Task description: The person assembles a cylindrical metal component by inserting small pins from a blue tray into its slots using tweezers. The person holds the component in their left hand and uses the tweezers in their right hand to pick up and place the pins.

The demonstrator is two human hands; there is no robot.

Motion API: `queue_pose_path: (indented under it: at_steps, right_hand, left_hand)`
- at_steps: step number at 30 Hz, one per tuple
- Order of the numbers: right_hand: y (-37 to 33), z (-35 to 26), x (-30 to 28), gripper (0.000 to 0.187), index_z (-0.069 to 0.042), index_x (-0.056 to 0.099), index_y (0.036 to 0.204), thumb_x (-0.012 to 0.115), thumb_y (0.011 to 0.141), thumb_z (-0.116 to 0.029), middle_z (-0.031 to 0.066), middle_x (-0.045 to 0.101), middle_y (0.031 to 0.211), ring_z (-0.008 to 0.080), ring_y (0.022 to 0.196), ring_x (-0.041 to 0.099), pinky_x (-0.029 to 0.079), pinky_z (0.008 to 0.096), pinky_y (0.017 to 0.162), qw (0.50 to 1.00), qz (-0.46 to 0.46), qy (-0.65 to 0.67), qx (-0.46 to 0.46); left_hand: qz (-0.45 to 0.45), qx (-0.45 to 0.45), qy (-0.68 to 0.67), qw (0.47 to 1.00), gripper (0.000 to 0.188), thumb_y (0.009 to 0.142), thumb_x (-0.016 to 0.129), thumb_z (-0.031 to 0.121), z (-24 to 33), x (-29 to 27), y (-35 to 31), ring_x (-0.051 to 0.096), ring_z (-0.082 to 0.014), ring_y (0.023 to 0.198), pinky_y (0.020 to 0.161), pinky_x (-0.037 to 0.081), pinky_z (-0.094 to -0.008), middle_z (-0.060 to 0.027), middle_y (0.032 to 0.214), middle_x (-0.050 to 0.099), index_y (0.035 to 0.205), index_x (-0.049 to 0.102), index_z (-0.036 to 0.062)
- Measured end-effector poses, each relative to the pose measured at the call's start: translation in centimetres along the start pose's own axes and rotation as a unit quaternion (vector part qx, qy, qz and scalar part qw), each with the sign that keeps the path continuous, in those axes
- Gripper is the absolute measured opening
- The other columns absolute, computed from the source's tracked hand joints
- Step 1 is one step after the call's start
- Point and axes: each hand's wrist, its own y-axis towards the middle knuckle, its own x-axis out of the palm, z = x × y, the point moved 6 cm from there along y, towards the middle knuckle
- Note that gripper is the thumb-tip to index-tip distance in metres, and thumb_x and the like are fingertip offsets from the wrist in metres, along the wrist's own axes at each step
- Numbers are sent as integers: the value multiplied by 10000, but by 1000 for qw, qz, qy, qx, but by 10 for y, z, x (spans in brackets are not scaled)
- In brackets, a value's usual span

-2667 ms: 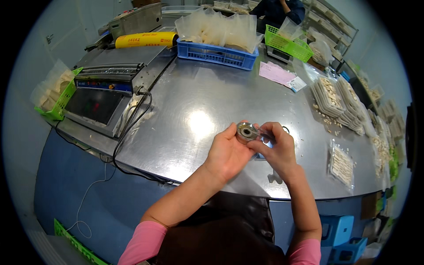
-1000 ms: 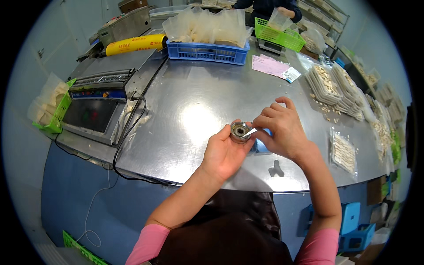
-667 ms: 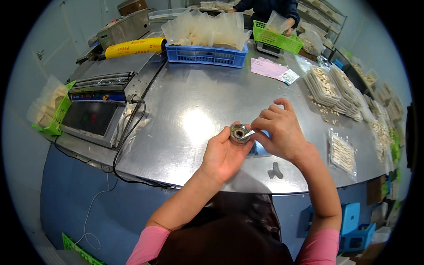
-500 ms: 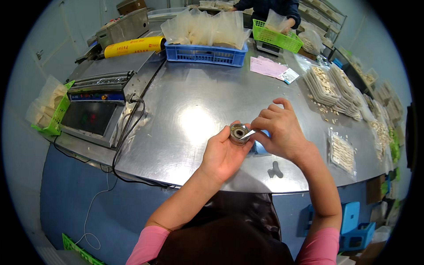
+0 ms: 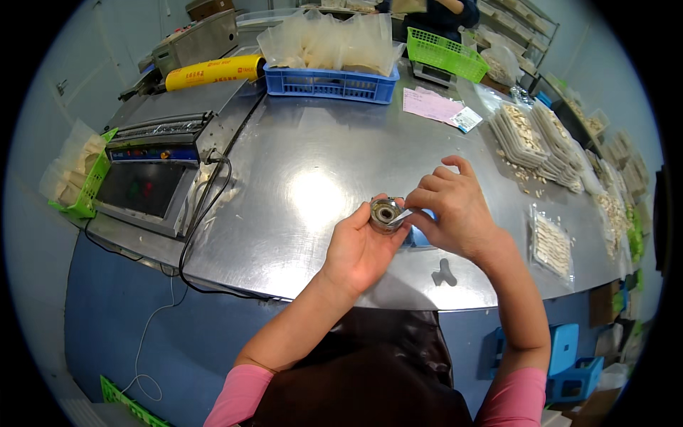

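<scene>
My left hand (image 5: 364, 249), palm up, holds a small round shiny part (image 5: 385, 213) with concentric rings and a dark ringed middle, like a bearing. Over its right edge, my right hand (image 5: 449, 206) pinches a thin white strip-like tool (image 5: 400, 217) between thumb and forefinger. The tool's tip meets the part near its rim. Partly hidden beneath both hands, a blue object (image 5: 421, 238) lies on the steel table (image 5: 284, 242). Nearer to me sits a flat, dark grey, three-lobed piece (image 5: 445, 272).
A wrapping machine (image 5: 146, 188) with a black cable stands at left. Farther back are a blue crate (image 5: 331, 85) of bags, a green basket (image 5: 445, 57) on a scale and pink papers (image 5: 430, 107). Stacked trays (image 5: 521, 135) and a sealed pack (image 5: 551, 245) fill the right side.
Across the table, a person has lifted a bag out of the green basket and drawn back their hands. My own hands and the round part look nearly unmoved.
</scene>
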Motion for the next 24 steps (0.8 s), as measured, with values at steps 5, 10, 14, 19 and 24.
queue_pose_path:
  at_steps: [5, 10, 14, 19, 24]
  right_hand:
    - [1, 0, 1, 107, -109, 682, 759, 724, 676, -162, 27, 593, 705, 207, 756, 580, 378, 444, 946, 1000, 2, -7, 2]
    - [0, 0, 3, 106, -112, 684, 761, 727, 676, -159, 28, 595, 703, 207, 751, 579, 376, 444, 945, 1000, 0, -6, 4]
    - [0, 0, 5, 106, -113, 685, 758, 729, 674, -160, 29, 595, 700, 207, 753, 582, 375, 443, 948, 1000, -7, 0, 5]
    - [-1, 1, 3, 102, -110, 681, 785, 717, 705, -161, 33, 596, 712, 211, 755, 587, 387, 448, 926, 1000, 10, -1, 8]
    - [-14, 10, -9, 107, -71, 663, 888, 668, 802, -133, 67, 585, 732, 257, 741, 590, 476, 370, 716, 987, 60, 65, 137]
  left_hand:
    - [-4, -1, -8, 1000, 319, 1012, 301, 233, 0, 0, -1, 480, -281, 1154, 1057, 361, -435, -163, 1206, 500, 1164, 445, -8]
    - [-22, -6, -12, 1000, 316, 1012, 301, 235, 0, -3, 1, 485, -278, 1148, 1052, 365, -432, -160, 1203, 504, 1160, 448, -2]
    - [-19, -4, -12, 1000, 315, 1012, 297, 237, 0, -4, 1, 487, -280, 1140, 1047, 368, -432, -162, 1202, 505, 1159, 449, 3]
    - [-18, -7, -21, 1000, 321, 1015, 289, 241, 0, -6, 2, 484, -294, 1144, 1045, 375, -433, -172, 1207, 502, 1159, 446, 2]
    - [48, 10, -8, 999, 353, 1024, 264, 272, 6, -2, -1, 462, -331, 1181, 1061, 373, -445, -192, 1225, 480, 1153, 446, -2]
